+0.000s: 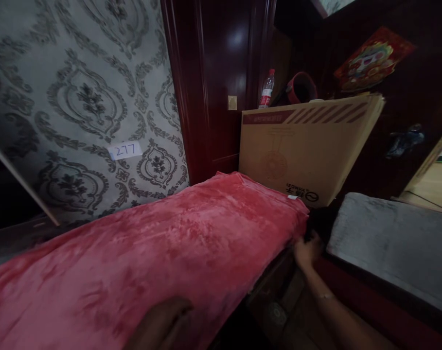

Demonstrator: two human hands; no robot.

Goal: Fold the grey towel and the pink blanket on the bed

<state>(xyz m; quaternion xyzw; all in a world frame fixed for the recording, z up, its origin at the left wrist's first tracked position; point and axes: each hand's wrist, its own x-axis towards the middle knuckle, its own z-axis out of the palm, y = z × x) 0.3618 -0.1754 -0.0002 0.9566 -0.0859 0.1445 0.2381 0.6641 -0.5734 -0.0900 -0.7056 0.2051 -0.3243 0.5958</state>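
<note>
Dim room, patterned wallpaper (78, 92) behind bed. Red blanket (158, 253) covers the bed; right hand (307, 251) grips its far right corner, fingers closed on the edge. Left hand (162, 321) rests at the near edge, fingers blurred, grip indeterminate. Risk: tugging may drag the blanket against the leaning cardboard (304, 146). Bed frame obscured.
</note>
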